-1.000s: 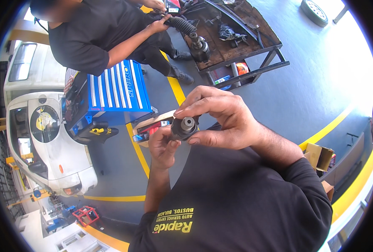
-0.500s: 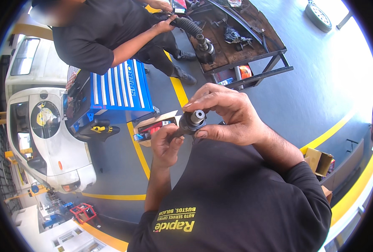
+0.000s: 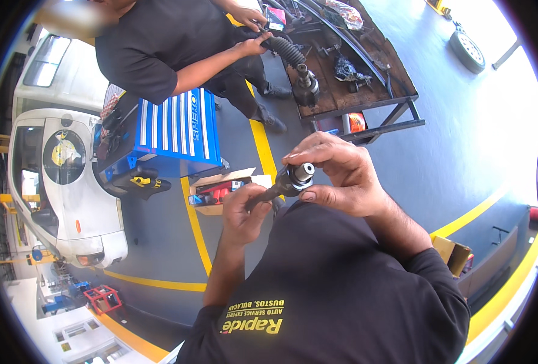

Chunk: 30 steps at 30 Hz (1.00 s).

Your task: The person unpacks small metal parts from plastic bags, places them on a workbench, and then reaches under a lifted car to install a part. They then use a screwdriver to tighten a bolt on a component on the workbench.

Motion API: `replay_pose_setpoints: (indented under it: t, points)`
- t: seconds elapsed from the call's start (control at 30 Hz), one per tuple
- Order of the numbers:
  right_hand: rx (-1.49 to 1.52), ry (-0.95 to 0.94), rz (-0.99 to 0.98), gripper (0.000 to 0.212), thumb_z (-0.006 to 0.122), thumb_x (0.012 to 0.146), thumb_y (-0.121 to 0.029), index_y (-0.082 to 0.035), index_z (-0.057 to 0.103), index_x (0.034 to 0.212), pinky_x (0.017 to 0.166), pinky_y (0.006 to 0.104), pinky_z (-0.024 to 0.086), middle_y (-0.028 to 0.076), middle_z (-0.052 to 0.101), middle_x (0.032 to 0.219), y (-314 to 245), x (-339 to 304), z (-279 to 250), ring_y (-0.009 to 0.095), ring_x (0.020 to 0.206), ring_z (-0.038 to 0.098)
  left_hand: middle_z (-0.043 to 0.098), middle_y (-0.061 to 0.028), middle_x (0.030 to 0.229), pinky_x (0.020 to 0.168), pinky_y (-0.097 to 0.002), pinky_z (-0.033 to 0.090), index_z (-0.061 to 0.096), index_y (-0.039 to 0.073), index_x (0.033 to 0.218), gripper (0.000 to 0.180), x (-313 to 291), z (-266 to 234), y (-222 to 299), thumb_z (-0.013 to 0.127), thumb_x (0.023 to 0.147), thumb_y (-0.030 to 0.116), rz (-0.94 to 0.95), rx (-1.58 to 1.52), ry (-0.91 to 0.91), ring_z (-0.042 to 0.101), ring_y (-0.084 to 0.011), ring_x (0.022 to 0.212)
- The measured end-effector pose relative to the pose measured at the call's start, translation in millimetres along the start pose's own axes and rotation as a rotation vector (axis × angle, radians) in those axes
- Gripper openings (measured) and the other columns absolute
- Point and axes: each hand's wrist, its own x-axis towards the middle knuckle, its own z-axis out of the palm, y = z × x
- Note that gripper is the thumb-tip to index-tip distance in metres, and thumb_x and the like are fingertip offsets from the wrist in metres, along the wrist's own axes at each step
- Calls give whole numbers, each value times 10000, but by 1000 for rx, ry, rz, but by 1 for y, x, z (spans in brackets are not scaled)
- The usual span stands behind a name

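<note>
Between my two hands is a dark metal joint rod with a thick round head and a short shiny stub that has a hole in its end. My left hand is closed around the thinner shaft, left of the head. The thumb and fingertips of my right hand pinch the head from above and below, by the stub. The far end of the shaft is hidden in my left hand. Both hands hold the part in front of my dark shirt, over the floor.
Opposite, a person in dark clothes holds a ribbed rubber boot over a worn metal worktable bearing several parts. A blue tool cabinet, an open cardboard box and a white vehicle are to the left. A wheel lies far right.
The joint rod and both hands have shifted slightly right in the picture, and its stub now points more to the right. My grip looks the same. The view has shifted a little.
</note>
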Motion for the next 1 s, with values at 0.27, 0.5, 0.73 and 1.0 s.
replay_pose_setpoints:
  t: [0.27, 0.5, 0.73, 1.0]
  points:
    - [100, 28, 39, 540, 852, 849, -37, 16, 649, 1347, 1064, 376, 540, 144, 658, 1274, -10, 1, 5, 216, 1233, 647, 669, -38, 777, 583, -242, 408, 673, -8, 1020, 217, 4, 0, 19, 745, 967, 189, 27, 103, 33, 574, -78, 648]
    - [158, 7, 9, 498, 818, 879, -16, 33, 644, 1343, 1093, 401, 514, 164, 624, 1299, -8, -3, -3, 237, 1218, 642, 696, -53, 779, 590, -240, 426, 681, -13, 1017, 233, 8, 0, 38, 757, 965, 201, 8, 156, 26, 599, -94, 640]
    - [299, 152, 100, 453, 797, 917, -103, 31, 655, 1326, 1043, 381, 517, 164, 633, 1290, -5, -10, 5, 226, 1194, 638, 717, -74, 799, 615, -262, 458, 713, -29, 1004, 225, 14, -9, 61, 781, 945, 177, -83, 178, -37, 612, -101, 671]
    - [282, 303, 156, 467, 798, 928, -134, 9, 647, 1346, 1052, 383, 519, 158, 645, 1321, -16, -25, 10, 227, 1205, 644, 728, -99, 807, 579, -269, 442, 743, -25, 1009, 266, 38, -16, 63, 801, 919, 219, -7, 232, -120, 607, -132, 630]
